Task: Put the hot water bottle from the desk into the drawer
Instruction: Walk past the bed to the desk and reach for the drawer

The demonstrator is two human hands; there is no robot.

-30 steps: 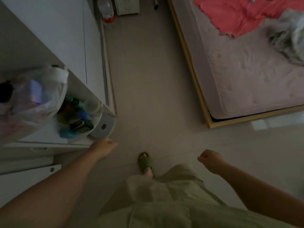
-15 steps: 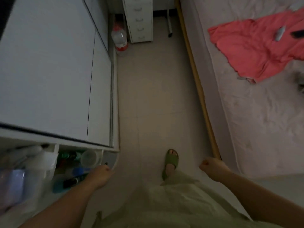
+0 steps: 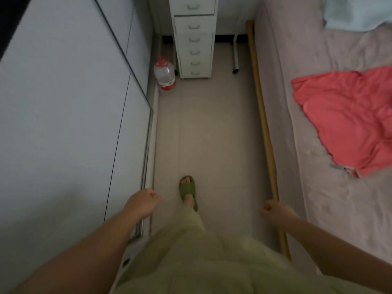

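No hot water bottle and no desk top are in view. A narrow white drawer unit [image 3: 194, 37] with several shut drawers stands at the far end of the aisle. My left hand [image 3: 142, 202] hangs beside the white wardrobe, fingers loosely curled, holding nothing. My right hand [image 3: 275, 211] hangs by the bed's wooden edge, fingers curled in, nothing in it. Both hands are far from the drawer unit.
A white wardrobe [image 3: 63, 115] lines the left side. A bed [image 3: 331, 128] with a wooden rail [image 3: 263, 124] and a red cloth [image 3: 347, 122] fills the right. A large water bottle with a red cap [image 3: 164, 74] stands on the floor by the drawer unit. My foot wears a green slipper [image 3: 187, 188].
The view has swung up and forward along the aisle. The shelf with the plastic bag and bottles has left the frame; the drawer unit now shows closer. Both hands still hang at my sides.
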